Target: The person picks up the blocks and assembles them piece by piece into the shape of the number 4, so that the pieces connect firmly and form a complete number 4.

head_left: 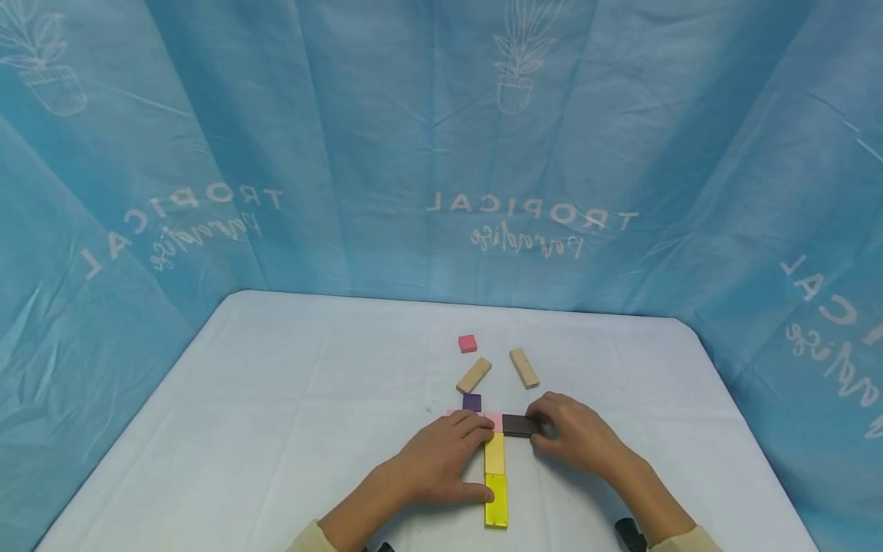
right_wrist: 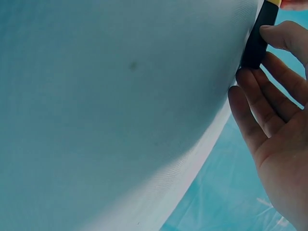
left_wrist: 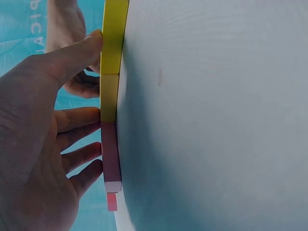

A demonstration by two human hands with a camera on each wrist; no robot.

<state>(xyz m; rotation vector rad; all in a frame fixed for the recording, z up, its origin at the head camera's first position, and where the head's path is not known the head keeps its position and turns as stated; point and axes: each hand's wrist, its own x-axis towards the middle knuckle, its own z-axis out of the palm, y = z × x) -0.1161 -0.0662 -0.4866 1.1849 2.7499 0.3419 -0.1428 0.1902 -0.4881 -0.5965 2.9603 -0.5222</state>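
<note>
My right hand (head_left: 576,433) pinches the outer end of a black block (head_left: 519,425), thumb at the near side and fingers at the far side. The block's other end meets a pink block (head_left: 495,422). My left hand (head_left: 444,460) rests on the row with fingers spread. In the left wrist view, its fingertips touch the pink block (left_wrist: 110,154) and its thumb the bright yellow block (left_wrist: 113,38). Between those two lies a pale yellow block (head_left: 494,454), end to end with them. A small dark purple block (head_left: 472,402) sits just beyond my left fingers, which partly cover the pink.
Farther back lie two plain wooden blocks (head_left: 474,375), set at angles, and a small red block (head_left: 467,343). The white-covered table (head_left: 276,399) is bordered by a blue printed curtain (head_left: 386,153) at the back and sides.
</note>
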